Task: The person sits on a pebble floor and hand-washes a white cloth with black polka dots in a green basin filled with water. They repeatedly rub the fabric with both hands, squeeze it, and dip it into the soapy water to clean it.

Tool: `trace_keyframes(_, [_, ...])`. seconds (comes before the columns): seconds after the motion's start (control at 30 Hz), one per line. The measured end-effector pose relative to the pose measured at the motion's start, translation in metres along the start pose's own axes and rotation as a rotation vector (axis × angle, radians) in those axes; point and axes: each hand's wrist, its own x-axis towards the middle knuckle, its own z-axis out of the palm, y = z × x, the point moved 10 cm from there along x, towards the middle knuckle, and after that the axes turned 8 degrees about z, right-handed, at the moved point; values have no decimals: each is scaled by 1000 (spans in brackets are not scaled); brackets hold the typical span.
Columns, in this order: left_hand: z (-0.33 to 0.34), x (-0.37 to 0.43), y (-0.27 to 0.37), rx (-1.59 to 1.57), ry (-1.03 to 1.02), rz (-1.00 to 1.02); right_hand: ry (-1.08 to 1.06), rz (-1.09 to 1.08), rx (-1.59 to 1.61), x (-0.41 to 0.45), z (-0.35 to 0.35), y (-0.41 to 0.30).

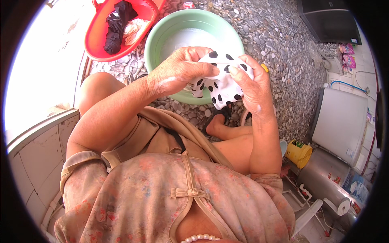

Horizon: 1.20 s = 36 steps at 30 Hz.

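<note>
Both my hands hold a white cloth with black dots (217, 88) above the near part of a round green plastic basin (152, 45). My left hand (179, 68) grips the cloth from the left, thumb pointing right. On the right, my right hand (253, 80) pinches it between thumb and fingers, the two thumbs a short way apart. Part of the cloth hangs below them. Whitish, sudsy water (190, 38) lies in the basin. Suds cling to both wrists.
Left of the basin, a red plastic tub (91, 42) holds dark fabric (114, 33) and a cream cloth (133, 30). A yellow bucket (299, 153) and a white appliance (340, 121) stand at the right. A tiled wall (42, 148) is at the left. Pebble-patterned floor (285, 70) surrounds the basin.
</note>
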Motion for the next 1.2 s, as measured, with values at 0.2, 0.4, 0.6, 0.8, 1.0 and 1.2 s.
trace_keyframes(0.2, [5, 0, 0, -131, -62, -22, -29, 34, 94, 0, 2, 2])
trace_keyframes(0.4, [2, 4, 5, -76, -12, 36, 67, 14, 238, 1, -6, 8])
trace_keyframes(0.6, [1, 10, 6, -103, 46, 74, 128, -31, 259, 4, -5, -2])
trace_keyframes(0.8, [0, 9, 4, -116, 49, 53, 120, -70, 140, 2, -12, -3])
trace_keyframes(1.0, [-6, 6, 2, -51, 50, 21, 61, 16, 45, 2, -2, -3])
trace_keyframes(1.2, [-3, 5, 1, -134, 58, -33, 95, 16, -42, 3, -7, -1])
